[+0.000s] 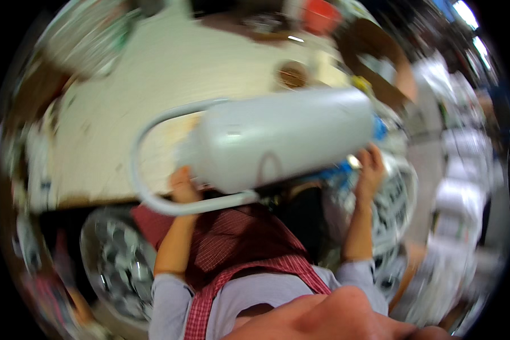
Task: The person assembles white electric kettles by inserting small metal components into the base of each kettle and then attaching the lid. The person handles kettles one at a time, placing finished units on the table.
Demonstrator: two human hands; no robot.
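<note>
A large pale grey cylinder (289, 136) lies on its side across the front of me, blurred by motion. From its left end loops a thick, U-shaped grey handle (139, 150). My left hand (184, 186) grips the narrower left end of the cylinder, inside the loop. At the opposite end, my right hand (371, 170) has its fingers against the lower edge. Both hands hold the cylinder between them, over the near edge of a cream-coloured table (107, 124). Some fingers are hidden behind the cylinder.
A small round container with brown contents (292, 75) and a cardboard ring-like piece (399, 68) are beyond the cylinder. A red tub (320, 17) stands at the back. Plastic-wrapped goods (88, 37) sit far left. Containers of grey parts flank me (122, 266). White bundles (459, 198) line the right.
</note>
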